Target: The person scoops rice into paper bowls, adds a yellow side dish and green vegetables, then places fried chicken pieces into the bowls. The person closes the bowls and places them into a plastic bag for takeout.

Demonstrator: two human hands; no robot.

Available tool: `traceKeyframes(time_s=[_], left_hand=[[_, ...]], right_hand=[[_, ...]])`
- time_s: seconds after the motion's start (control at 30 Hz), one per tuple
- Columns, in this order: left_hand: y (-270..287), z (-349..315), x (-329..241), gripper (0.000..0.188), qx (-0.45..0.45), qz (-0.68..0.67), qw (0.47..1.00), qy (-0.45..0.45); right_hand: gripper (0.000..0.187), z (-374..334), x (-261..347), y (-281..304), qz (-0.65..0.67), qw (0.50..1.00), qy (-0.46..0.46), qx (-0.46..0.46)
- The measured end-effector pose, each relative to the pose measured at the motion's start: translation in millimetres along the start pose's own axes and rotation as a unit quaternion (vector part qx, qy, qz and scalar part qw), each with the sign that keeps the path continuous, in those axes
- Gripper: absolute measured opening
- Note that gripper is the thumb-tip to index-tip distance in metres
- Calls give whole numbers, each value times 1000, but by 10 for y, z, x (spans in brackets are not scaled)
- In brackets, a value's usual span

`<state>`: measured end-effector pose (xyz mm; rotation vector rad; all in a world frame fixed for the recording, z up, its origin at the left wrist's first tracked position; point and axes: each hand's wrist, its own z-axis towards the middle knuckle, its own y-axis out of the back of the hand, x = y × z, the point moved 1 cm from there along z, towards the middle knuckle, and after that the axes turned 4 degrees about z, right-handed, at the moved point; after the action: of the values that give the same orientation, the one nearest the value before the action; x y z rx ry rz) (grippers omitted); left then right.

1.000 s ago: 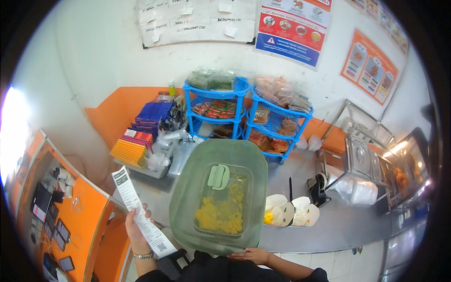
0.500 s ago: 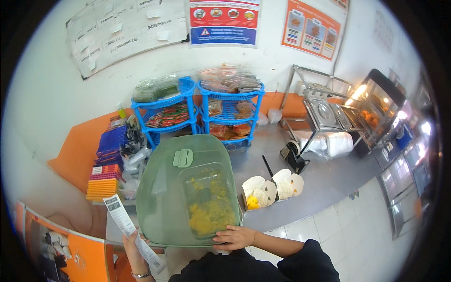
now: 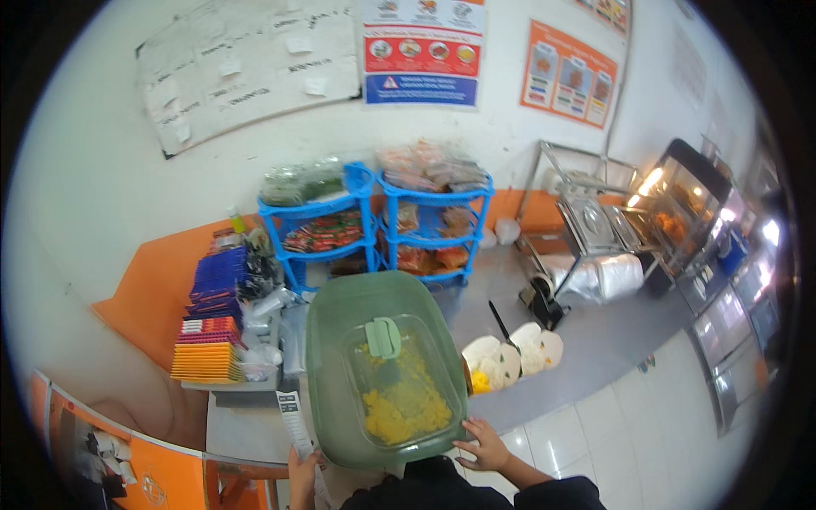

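A large green see-through plastic container [image 3: 340, 365] with a lid clip is at the table's near edge, in front of me. Yellow food [image 3: 406, 404] shows through it. My left hand [image 3: 303, 478] is closed on a long white printed receipt [image 3: 293, 421], close to the container's near left corner. With my right hand [image 3: 487, 446] I grip the container's near right corner, fingers over its rim. Beyond that corner stand two open white paper food boxes, one [image 3: 491, 365] with rice and yellow food, the other [image 3: 537, 348] with rice.
Blue tiered racks [image 3: 433, 200] with bagged goods stand against the wall. Left of them are stacked coloured packets [image 3: 206, 361]. A black tape dispenser [image 3: 544, 303], a metal food-pan stand [image 3: 591, 225] and a lit display case [image 3: 680, 208] occupy the right side of the steel table [image 3: 595, 340].
The container has shifted right and down in view, and more yellow food shows through it. Both hands and the receipt have moved right and lower too. The whole view has shifted.
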<state>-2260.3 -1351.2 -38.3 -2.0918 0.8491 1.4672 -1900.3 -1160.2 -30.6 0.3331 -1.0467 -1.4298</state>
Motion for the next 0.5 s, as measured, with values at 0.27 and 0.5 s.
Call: traceKeyframes(time_s=[0.27,0.5], left_hand=[[-20,-123,-1082,45,46,-440,892,-96],[-166,-263,-1549,63,119,-509,844,-117]], right_hand=[[25,1871,64,846,5,980,123,-155],[29,4515,-433,580,6,981,148,-127]])
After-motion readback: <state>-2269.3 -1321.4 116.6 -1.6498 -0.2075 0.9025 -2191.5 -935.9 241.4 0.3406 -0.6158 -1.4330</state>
